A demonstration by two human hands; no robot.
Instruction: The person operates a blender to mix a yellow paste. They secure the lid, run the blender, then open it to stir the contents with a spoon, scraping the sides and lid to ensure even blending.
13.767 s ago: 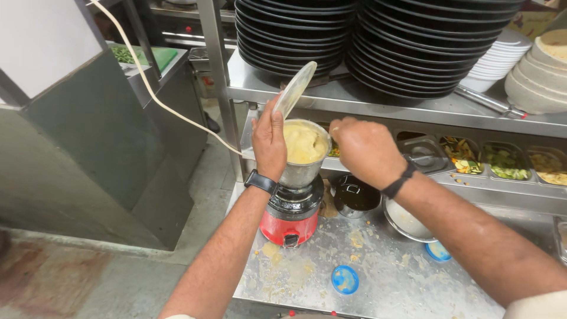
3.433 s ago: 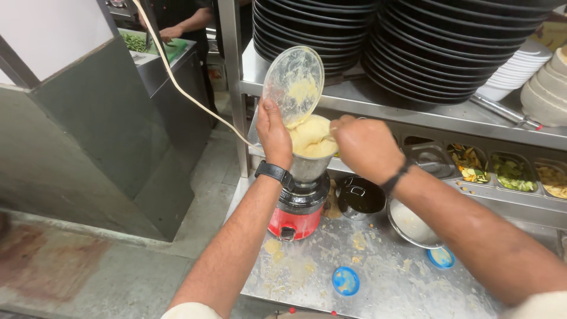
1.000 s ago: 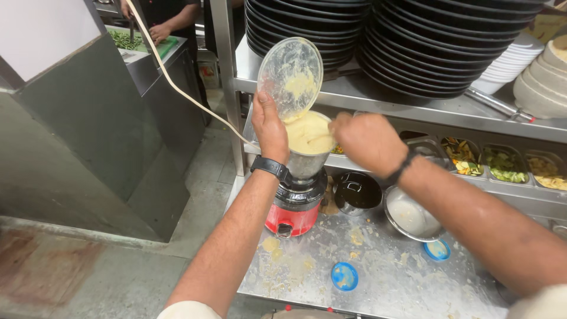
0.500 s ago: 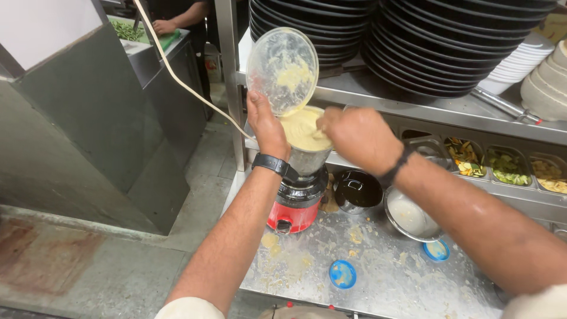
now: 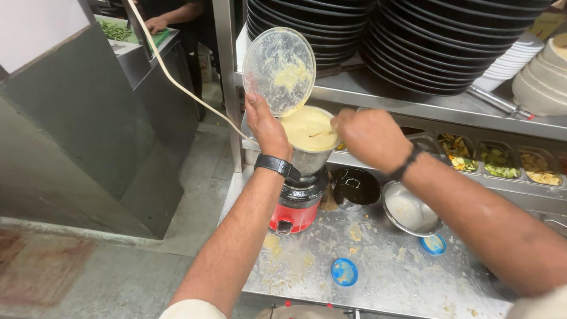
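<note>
My left hand (image 5: 267,125) holds a clear round lid (image 5: 279,70) smeared with yellow paste, tilted up above the jar's left rim. A steel blender jar (image 5: 309,158) full of yellow paste (image 5: 306,127) sits on a red mixer base (image 5: 295,211). My right hand (image 5: 369,139) is over the jar's right rim with its fingers pinched together. A thin utensil seems to run from them into the paste, but it is mostly hidden. Both wrists carry dark bands.
Stacks of black plates (image 5: 413,35) and white bowls (image 5: 540,74) fill the shelf above. Steel trays of chopped vegetables (image 5: 502,162), a black pot (image 5: 354,188), a steel bowl (image 5: 410,210) and blue caps (image 5: 344,272) sit on the paste-spattered steel counter (image 5: 390,277). Another person's hand (image 5: 156,23) works at the far left.
My left hand has lifted the lid higher and turned its smeared inside towards me. My right hand has stayed at the jar's rim.
</note>
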